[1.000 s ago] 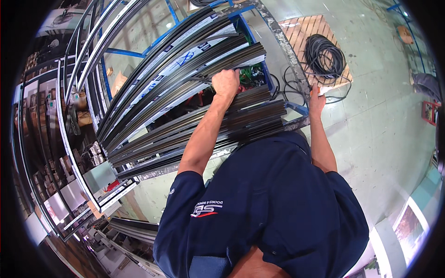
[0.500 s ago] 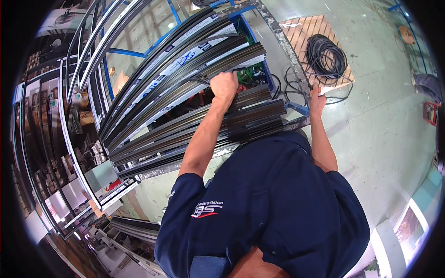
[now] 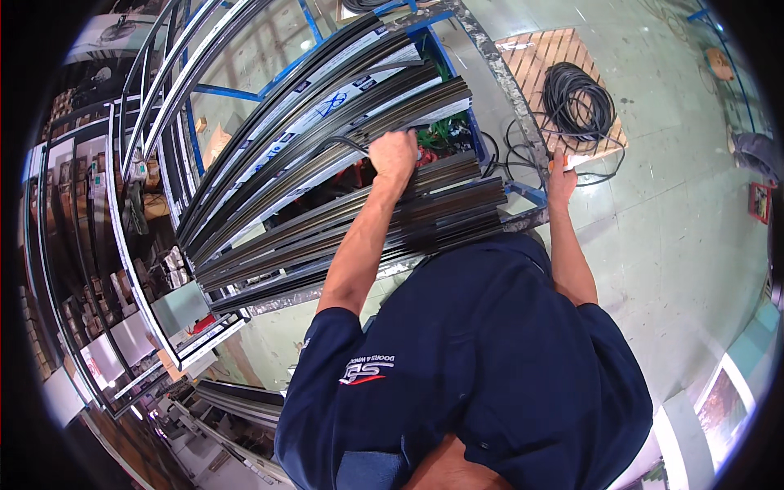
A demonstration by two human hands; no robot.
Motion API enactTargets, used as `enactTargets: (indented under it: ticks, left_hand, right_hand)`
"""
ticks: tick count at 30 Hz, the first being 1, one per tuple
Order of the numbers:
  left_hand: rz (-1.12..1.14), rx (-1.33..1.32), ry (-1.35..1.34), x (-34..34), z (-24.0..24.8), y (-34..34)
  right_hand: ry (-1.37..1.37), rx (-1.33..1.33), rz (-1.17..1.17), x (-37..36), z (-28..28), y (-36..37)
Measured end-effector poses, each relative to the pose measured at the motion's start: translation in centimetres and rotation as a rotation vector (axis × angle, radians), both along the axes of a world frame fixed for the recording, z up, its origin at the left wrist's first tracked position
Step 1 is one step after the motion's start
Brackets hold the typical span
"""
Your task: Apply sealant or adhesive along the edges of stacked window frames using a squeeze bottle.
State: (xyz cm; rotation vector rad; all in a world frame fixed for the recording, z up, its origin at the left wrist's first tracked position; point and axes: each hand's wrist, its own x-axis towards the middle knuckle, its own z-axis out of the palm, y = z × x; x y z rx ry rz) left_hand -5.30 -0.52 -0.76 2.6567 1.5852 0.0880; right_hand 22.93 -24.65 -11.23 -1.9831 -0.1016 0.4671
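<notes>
My left hand [image 3: 394,155] is closed over the gap between the dark metal profiles [image 3: 445,167]. A thin black rubber strip [image 3: 351,145] runs into its fist from the left. My right hand [image 3: 562,184] is lowered to the right of the bench, its fingers closed round an orange-handled tool [image 3: 553,165]. The working end of that tool cannot be made out. Just beyond the right hand, a loose coil of black strip [image 3: 576,98] lies on a wooden slatted pallet [image 3: 523,61], with loops trailing toward the bench.
Long profiles with white and blue film [image 3: 327,106] lie across the bench, whose scuffed edge [image 3: 510,82] borders the pallet. Green and red material [image 3: 445,131] shows in a blue bin between them. Tall frames [image 3: 122,245] stand on the left. A red box [image 3: 759,202] sits far right.
Both hands stay almost in place. The short piece of black strip that stuck out to the right of my left hand no longer shows clearly.
</notes>
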Motion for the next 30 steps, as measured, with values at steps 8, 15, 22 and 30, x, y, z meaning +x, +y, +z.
enactTargets:
  ticks: [8, 15, 22, 30]
  left_hand:
    - [-0.317, -0.052, -0.295, -2.1, 1.8, -0.5]
    - [-0.533, 0.022, -0.418, -2.9, 4.7, -1.2]
    - [-0.496, 0.017, -0.456, -2.2, 4.0, -0.9]
    - [-0.408, -0.026, -0.317, -1.8, 2.6, -0.9]
  right_hand:
    - [-0.007, 0.002, 0.028, -0.1, 0.2, -0.4]
    - [-0.029, -0.012, 0.03, 0.3, -0.6, -0.5]
    - [-0.031, 0.021, 0.038, -0.2, 0.3, -0.1]
    - [-0.03, 0.039, 0.001, -0.2, 0.3, -0.1]
